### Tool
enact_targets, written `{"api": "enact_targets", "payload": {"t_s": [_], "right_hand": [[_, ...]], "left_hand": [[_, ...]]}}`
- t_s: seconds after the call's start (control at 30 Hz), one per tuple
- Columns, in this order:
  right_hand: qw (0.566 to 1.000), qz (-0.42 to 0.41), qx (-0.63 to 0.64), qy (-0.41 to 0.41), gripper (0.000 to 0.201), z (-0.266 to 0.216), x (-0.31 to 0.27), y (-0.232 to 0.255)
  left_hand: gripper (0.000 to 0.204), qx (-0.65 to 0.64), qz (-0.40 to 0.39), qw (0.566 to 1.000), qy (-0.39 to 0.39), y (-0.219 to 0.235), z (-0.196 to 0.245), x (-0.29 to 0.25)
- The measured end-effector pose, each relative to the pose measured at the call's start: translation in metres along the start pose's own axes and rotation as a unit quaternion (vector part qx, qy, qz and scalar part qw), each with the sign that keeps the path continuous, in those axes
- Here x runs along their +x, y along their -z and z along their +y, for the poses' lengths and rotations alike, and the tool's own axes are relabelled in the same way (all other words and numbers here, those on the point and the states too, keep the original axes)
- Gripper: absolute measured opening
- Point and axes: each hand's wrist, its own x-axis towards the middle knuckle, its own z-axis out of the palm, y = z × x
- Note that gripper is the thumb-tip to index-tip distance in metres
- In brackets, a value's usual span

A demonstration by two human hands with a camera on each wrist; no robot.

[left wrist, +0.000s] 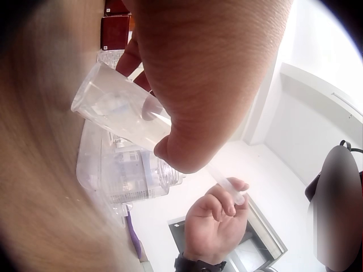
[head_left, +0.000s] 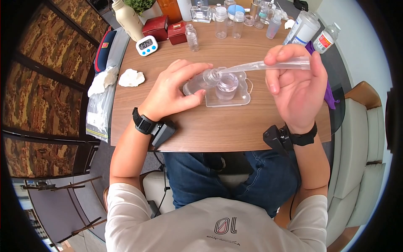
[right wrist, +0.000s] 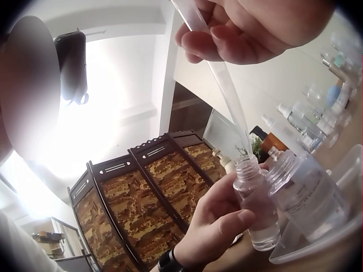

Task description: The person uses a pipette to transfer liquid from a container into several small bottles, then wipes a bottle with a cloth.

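One clear tray (head_left: pixel 240 97) holds one wide clear jar (head_left: pixel 226 89). Just left of the tray, the left hand (head_left: pixel 174 82) grips one small clear bottle (head_left: pixel 198 84); it leans, mouth up and to the right. Right of the tray, the right hand (head_left: pixel 299 90) holds one long clear dropper (head_left: pixel 252 66), slanting down left, tip at the bottle's mouth. Two red boxes (head_left: pixel 156 28) sit behind the tray, to the left.
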Motion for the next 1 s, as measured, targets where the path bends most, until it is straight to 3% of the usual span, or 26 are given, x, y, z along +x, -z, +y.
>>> {"api": "enact_targets", "payload": {"t_s": [0.4, 0.47, 0.6, 0.7, 0.77, 0.8, 1.0], "right_hand": [[1.0, 0.02, 0.003, -0.005, 0.051, -0.001, -0.002, 0.003], [0.999, 0.002, -0.001, 0.04, 0.05, -0.002, -0.002, 0.004], [0.998, -0.01, -0.041, 0.05, 0.053, -0.003, -0.004, 0.006], [0.993, 0.008, -0.115, 0.007, 0.057, 0.002, -0.007, -0.007], [0.975, 0.047, -0.206, -0.076, 0.059, 0.004, -0.006, -0.021], [0.977, 0.025, -0.184, -0.103, 0.057, 0.006, -0.006, -0.019], [0.969, 0.023, -0.214, -0.119, 0.054, 0.011, -0.004, -0.02]], "left_hand": [[0.053, 0.002, -0.001, 1.0, 0.0, 0.0, 0.0, 0.0], [0.053, 0.003, 0.0, 1.0, -0.001, 0.0, -0.001, -0.001], [0.052, 0.0, 0.0, 1.0, 0.0, 0.0, 0.0, 0.0], [0.052, 0.0, 0.001, 1.0, 0.0, 0.0, 0.001, 0.0], [0.052, 0.001, 0.002, 1.0, 0.001, 0.0, 0.001, 0.0], [0.052, 0.002, 0.0, 1.0, 0.002, 0.0, 0.001, 0.0], [0.053, 0.0, 0.0, 1.0, 0.002, 0.0, 0.001, 0.0]]}}
